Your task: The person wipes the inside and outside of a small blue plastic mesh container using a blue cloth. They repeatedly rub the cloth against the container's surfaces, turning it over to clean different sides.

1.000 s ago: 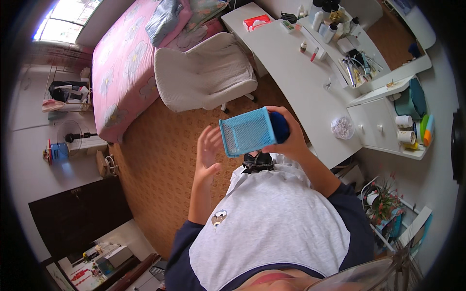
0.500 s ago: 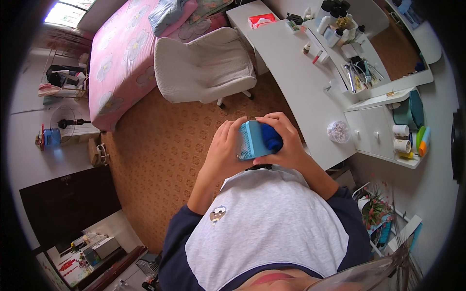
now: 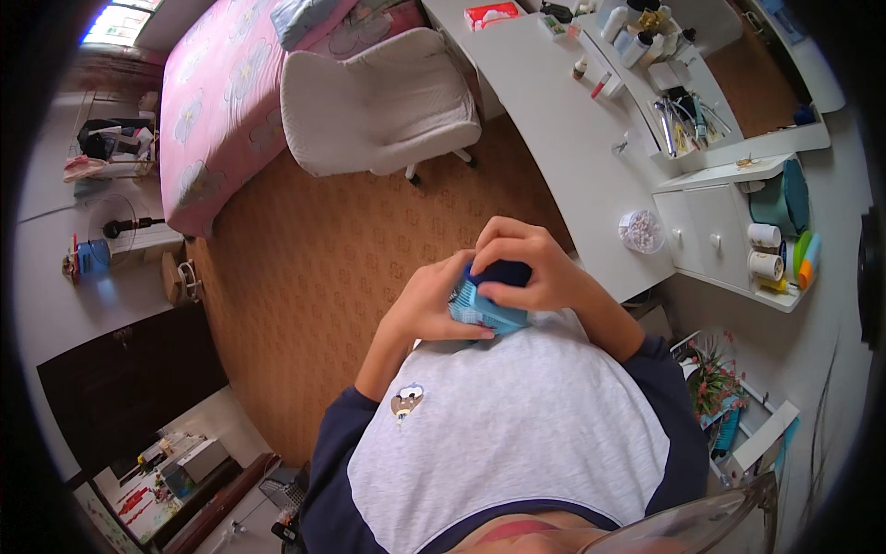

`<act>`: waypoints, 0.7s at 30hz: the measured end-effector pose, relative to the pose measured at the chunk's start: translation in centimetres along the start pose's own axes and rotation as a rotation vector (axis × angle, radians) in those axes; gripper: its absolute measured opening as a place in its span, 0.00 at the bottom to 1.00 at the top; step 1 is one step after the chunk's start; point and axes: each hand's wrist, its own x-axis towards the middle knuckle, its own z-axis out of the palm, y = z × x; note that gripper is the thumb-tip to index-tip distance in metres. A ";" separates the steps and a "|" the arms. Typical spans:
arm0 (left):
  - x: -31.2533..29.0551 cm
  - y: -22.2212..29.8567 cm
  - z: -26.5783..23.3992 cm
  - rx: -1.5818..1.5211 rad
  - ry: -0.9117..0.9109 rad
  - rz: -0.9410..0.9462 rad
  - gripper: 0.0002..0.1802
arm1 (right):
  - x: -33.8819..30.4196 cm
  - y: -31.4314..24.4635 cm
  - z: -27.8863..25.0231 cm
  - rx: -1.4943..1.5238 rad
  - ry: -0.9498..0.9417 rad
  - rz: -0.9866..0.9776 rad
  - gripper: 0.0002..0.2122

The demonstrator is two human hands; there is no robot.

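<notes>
In front of my chest, my left hand (image 3: 426, 303) is closed round a small light-blue box with a perforated, grid-like side (image 3: 498, 316), its thumb along the near edge. My right hand (image 3: 540, 266) is bent over the box, thumb and fingers closed on a dark-blue, soft-looking bundle (image 3: 503, 272) at its upper side. The bundle looks like cloth, but its kind is not clear. My fingers hide part of it, so I cannot tell how deep it sits in the box.
A white desk (image 3: 591, 175) runs along the right, with a clear jar of cotton swabs (image 3: 640, 231) near its edge. Ahead stand a white-covered chair (image 3: 378, 102) and a pink bed (image 3: 217, 120). A potted plant (image 3: 715, 392) is at the lower right.
My right hand has shifted from the box's right side to above it, fingers now curled over the dark-blue bundle. The box has turned and tilted in my left hand, closer to my shirt.
</notes>
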 end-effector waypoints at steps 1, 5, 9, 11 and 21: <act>-0.2 -0.4 0.3 -0.047 0.017 0.001 0.45 | -0.2 -0.3 -0.2 0.049 -0.069 -0.025 0.09; -0.7 -1.1 1.2 -0.135 0.052 -0.028 0.47 | -0.9 0.3 0.0 -0.050 -0.037 -0.010 0.11; -1.3 -0.9 1.6 -0.125 0.042 -0.091 0.49 | -1.1 1.8 -0.8 -0.152 -0.046 0.099 0.10; -1.3 -0.7 1.8 -0.110 0.067 -0.061 0.48 | -1.2 0.8 -0.5 -0.029 -0.131 -0.017 0.11; -1.5 -0.8 2.8 -0.117 0.075 0.008 0.50 | -2.0 0.6 -0.8 -0.062 -0.147 -0.056 0.10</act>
